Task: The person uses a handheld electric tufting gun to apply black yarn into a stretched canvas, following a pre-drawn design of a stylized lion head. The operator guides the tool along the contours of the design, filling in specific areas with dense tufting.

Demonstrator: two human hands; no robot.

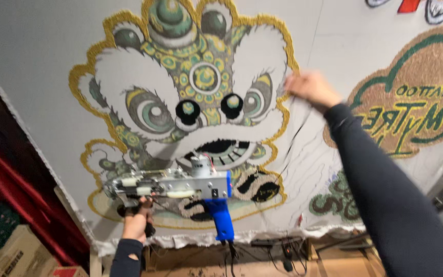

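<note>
Tufting gun (pixel 180 185): left hand (pixel 137 221) fingers grip front handle; right hand (pixel 311 88) blurred, fingers unclear.

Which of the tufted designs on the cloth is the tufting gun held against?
The big white and gold lion-head design at centre. The tufting gun, gripped by the left hand, sits over its mouth; the brown cloud-shaped design lies apart at right.
</note>
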